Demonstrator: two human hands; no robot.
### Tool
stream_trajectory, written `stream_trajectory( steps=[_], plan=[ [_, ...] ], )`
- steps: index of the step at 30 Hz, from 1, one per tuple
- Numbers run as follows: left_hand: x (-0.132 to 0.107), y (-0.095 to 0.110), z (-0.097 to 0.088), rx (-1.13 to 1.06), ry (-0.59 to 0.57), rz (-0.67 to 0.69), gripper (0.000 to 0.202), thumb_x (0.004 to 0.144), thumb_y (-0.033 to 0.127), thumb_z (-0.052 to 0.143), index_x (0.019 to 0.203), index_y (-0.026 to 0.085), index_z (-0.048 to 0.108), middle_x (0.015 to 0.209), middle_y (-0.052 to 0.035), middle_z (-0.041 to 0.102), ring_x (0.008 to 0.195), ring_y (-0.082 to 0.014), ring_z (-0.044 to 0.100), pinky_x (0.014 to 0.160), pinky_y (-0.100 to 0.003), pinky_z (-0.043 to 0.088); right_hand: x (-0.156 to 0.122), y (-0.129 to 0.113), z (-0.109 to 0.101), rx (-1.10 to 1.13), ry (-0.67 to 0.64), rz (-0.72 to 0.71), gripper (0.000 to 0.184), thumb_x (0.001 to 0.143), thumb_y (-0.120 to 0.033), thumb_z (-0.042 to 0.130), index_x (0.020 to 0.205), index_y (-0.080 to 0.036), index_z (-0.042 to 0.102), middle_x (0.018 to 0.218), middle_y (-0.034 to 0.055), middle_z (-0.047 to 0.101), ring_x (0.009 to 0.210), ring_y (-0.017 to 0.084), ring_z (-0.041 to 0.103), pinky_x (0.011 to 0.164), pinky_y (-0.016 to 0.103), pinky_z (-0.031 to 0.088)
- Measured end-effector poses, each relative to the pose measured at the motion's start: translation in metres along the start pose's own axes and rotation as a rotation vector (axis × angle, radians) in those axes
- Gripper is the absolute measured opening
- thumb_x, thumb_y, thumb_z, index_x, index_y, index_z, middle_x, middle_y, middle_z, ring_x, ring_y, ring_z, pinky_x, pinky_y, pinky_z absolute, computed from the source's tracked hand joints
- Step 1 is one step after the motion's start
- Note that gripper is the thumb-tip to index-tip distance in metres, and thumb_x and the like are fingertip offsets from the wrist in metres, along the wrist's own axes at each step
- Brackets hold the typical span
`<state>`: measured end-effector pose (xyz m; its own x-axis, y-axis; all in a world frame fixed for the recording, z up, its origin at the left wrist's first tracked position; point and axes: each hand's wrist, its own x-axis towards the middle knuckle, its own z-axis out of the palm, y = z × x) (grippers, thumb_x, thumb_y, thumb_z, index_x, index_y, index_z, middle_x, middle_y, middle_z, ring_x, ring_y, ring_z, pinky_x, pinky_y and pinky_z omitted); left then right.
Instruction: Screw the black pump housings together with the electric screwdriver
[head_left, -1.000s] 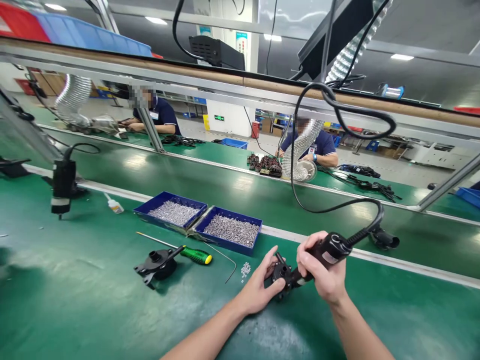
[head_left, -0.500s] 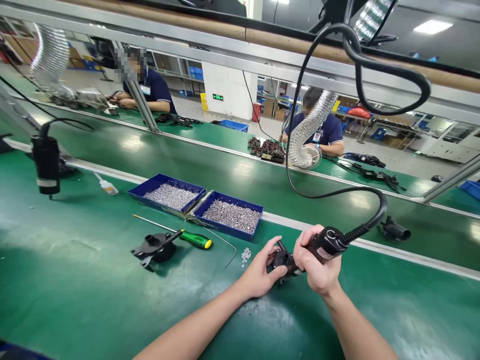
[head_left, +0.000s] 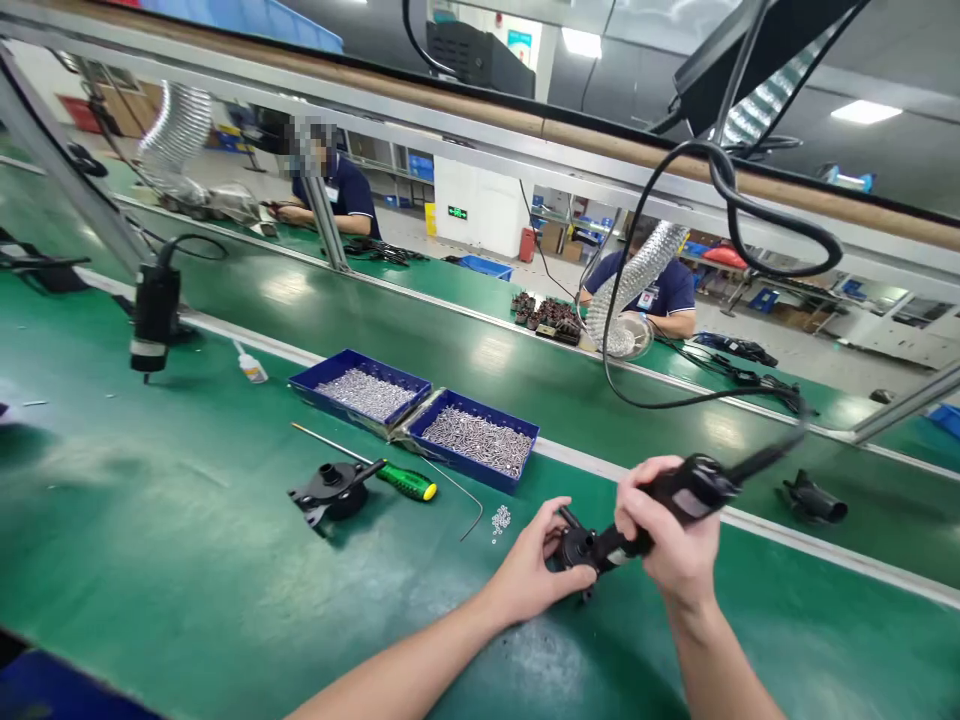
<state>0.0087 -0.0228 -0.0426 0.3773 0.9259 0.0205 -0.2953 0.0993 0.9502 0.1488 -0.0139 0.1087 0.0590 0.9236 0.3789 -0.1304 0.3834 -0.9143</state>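
Steadying a round black plastic housing over the green bench, your left hand has its grip curled around the part. Your right hand has its grip wrapped around a black cylindrical power driver, its nose at the housing, the tip hidden. You look to be mid-fastening, so this piece seems unfinished. A similar flanged black housing lies apart, untouched; whether it is complete, you cannot tell. Small silvery rings lie loose nearby.

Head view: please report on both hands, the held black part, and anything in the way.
Left hand holds black part. Right hand grips black driver, nose at the part, contact unclear. Small rings near left hand, not between hands.
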Motion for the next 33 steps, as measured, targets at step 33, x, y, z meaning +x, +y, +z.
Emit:
stream_trajectory(
  steps=[33],
  plan=[
    [-0.001, 0.009, 0.007, -0.087, -0.022, 0.019, 0.065, 0.067, 0.019, 0.090, 0.119, 0.022, 0.050, 0.118, -0.0075, 0.065, 0.113, -0.0262, 0.064, 0.102, -0.042, 0.049, 0.019, 0.023, 0.027, -0.112, -0.021, 0.029, 0.019, 0.091, -0.025, 0.081, 0.097, -0.022, 0.063, 0.075, -0.0015, 0.071, 0.064, 0.017, 0.072, 0.061, 0.030, 0.062]
  ],
)
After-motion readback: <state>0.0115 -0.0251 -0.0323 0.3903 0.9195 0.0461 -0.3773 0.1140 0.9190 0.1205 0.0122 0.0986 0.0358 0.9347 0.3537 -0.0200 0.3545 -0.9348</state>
